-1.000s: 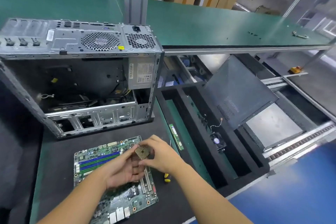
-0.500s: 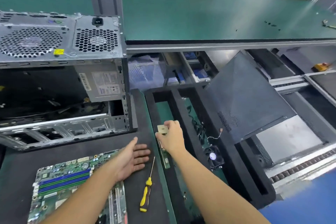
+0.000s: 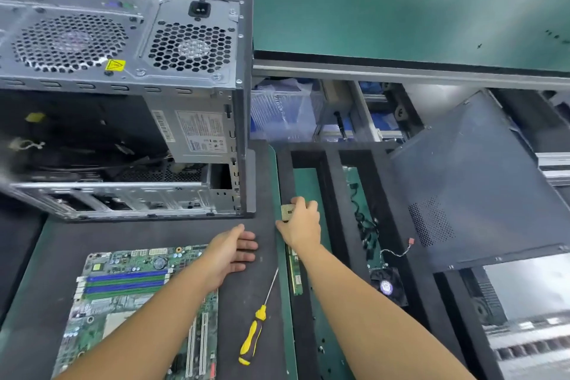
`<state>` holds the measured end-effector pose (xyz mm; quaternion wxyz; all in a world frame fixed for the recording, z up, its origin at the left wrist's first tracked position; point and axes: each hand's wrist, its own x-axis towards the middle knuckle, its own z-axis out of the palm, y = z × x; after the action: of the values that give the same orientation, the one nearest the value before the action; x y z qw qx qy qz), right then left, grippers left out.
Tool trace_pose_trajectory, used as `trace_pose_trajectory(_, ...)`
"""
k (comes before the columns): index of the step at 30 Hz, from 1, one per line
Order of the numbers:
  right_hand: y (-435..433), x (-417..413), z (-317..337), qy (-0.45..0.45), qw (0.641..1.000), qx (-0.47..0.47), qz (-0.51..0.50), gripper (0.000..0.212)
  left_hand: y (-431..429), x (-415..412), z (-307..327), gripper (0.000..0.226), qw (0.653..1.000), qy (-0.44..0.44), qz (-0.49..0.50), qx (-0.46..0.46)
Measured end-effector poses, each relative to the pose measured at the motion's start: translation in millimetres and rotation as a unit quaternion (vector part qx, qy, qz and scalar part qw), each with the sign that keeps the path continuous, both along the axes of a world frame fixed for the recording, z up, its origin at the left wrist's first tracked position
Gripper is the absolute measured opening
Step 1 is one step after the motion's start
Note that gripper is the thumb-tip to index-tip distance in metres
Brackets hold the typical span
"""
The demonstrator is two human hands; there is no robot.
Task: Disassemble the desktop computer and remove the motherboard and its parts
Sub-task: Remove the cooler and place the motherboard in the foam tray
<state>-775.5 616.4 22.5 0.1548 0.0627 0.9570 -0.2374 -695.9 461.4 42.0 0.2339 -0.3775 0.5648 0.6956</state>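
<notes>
Head view: my right hand (image 3: 300,225) pinches the CPU (image 3: 288,212) just above the tray (image 3: 331,194) slot, beyond the RAM stick (image 3: 294,274) lying lengthwise toward me. My left hand (image 3: 229,251) rests flat, fingers straight, on the table (image 3: 154,231) by the motherboard (image 3: 123,287).

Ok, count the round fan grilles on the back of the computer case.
2. The larger grille is on the rear panel beside the yellow sticker; the smaller grille is right of it, below the power socket. The panel runs out of frame, so more may be hidden.
</notes>
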Motion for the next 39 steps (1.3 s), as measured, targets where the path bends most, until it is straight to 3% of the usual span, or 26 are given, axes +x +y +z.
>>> trace_pose_trajectory(6,-11.0,12.1,17.8,-0.030,0.999,0.040,-0.014,0.071,-16.9,16.7,16.9,0.035,0.999,0.040,-0.007,-0.023)
trace_pose_trajectory(10,-36.4,43.5,38.1,0.067,0.997,0.033,0.012,0.048,-44.4,30.7,27.8,0.026,0.986,0.115,-0.066,-0.099)
trace_pose_trajectory(13,-65.4,76.0,51.9,0.021,0.995,-0.064,0.071,0.024,-86.0,54.1,29.9,0.017,0.924,0.201,-0.205,-0.253)
trace_pose_trajectory(15,-86.8,98.1,56.2,-0.033,0.990,-0.051,0.124,0.010,-120.3,71.7,29.7,0.015,0.870,0.234,-0.267,-0.343)
trace_pose_trajectory(17,-107.0,117.1,56.2,-0.084,0.982,-0.003,0.171,0.011,-152.6,89.4,27.2,0.015,0.838,0.250,-0.246,-0.419)
trace_pose_trajectory(20,-126.9,136.1,52.7,-0.102,0.982,0.020,0.155,0.025,-195.0,118.5,19.3,0.014,0.818,0.228,-0.146,-0.507)
trace_pose_trajectory(23,-132.2,146.4,46.5,-0.106,0.986,0.027,0.122,0.033,-229.5,145.5,6.5,0.021,0.842,0.144,-0.062,-0.517)
trace_pose_trajectory(26,-133.5,155.4,41.2,-0.111,0.988,0.041,0.102,0.029,-248.2,163.1,-2.8,0.023,0.905,0.107,-0.034,-0.411)
trace_pose_trajectory(28,-136.7,162.6,39.9,-0.094,0.991,0.050,0.084,0.028,-251.6,169.2,-6.6,0.021,0.924,0.123,-0.061,-0.358)
trace_pose_trajectory(31,-145.7,171.5,41.0,-0.012,0.995,0.056,0.085,0.030,-251.6,170.9,-9.6,0.018,0.928,0.156,-0.078,-0.328)
trace_pose_trajectory(34,-162.4,178.6,43.5,-0.037,0.994,-0.010,0.100,0.030,-251.9,169.2,-12.2,0.017,0.920,0.170,-0.080,-0.344)
trace_pose_trajectory(39,-169.7,190.5,43.1,-0.062,0.994,-0.023,0.092,0.021,-254.5,171.7,-18.5,0.016,0.915,0.178,-0.101,-0.347)
